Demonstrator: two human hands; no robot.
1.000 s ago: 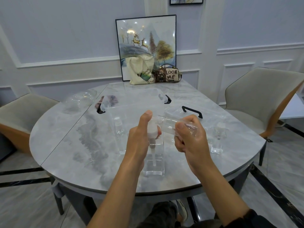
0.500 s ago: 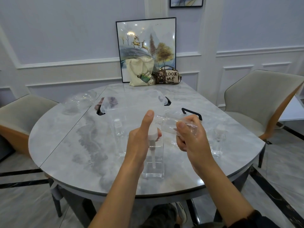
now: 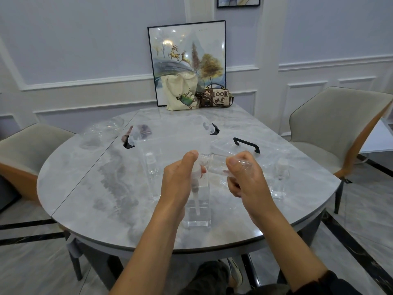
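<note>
a tall clear pump bottle (image 3: 197,211) stands on the marble table (image 3: 89,188) directly under the left hand (image 3: 180,179), whose fingers curl round the white pump head, thumb pointing up. just beside it the right hand (image 3: 244,179) grips a small clear bottle (image 3: 220,165) held nearly level, its mouth right at the pump's spout. beyond both hands sits a clear storage box (image 3: 170,135), with a black-handled lid (image 3: 246,143) past the right hand and another small bottle (image 3: 280,177) to its right.
</note>
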